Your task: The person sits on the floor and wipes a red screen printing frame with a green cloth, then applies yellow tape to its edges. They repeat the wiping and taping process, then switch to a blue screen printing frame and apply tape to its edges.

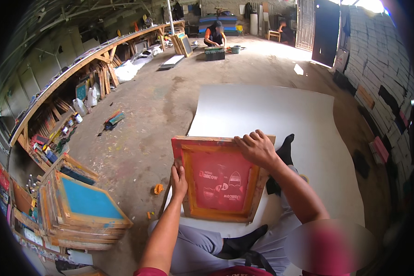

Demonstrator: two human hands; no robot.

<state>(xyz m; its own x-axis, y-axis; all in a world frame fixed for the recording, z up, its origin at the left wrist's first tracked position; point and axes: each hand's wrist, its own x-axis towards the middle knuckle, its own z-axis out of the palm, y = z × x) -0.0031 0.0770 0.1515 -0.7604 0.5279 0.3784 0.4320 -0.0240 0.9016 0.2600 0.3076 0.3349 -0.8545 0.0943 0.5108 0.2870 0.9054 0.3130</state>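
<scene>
Both hands hold a wooden-framed printing screen with red mesh (221, 179) over a large white sheet (267, 115) on the floor.

The left hand (178, 180) has its fingers closed around the frame's left edge; the right hand (257, 148) lies with its fingers curled over the top right corner. To the left stands a stack of wooden frames with blue mesh (85, 209). Far back, a crouching person (215, 34) works beside a green bucket (235, 49), contents unseen.

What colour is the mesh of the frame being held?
Red mesh with white printed shapes, seen in the head view.
</scene>
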